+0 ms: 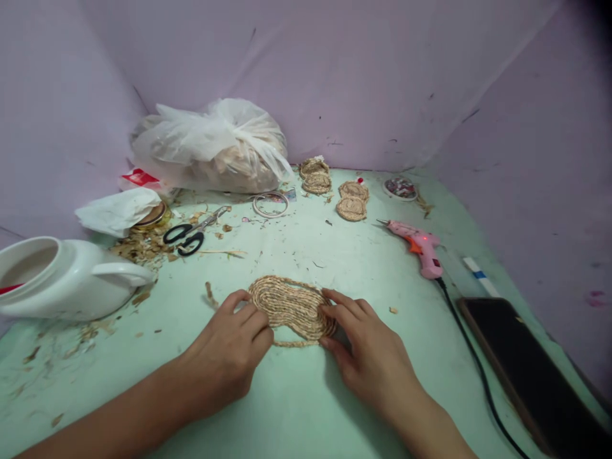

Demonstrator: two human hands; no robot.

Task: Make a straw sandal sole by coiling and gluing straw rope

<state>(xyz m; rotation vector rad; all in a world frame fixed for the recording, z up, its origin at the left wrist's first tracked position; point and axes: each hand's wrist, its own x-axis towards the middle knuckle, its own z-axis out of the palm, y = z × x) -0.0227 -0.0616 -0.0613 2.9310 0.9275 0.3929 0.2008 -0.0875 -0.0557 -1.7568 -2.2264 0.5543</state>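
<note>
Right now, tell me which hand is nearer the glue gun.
Right. The right hand, on the coil's right end, is left of and nearer the camera than the glue gun; the left hand, on the coil's left end, is farther left.

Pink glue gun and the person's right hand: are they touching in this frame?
Apart. The head view shows green tabletop between the pink glue gun and the right hand.

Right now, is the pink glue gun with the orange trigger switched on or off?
The pink glue gun appears on: a small red light glows on it.
</note>
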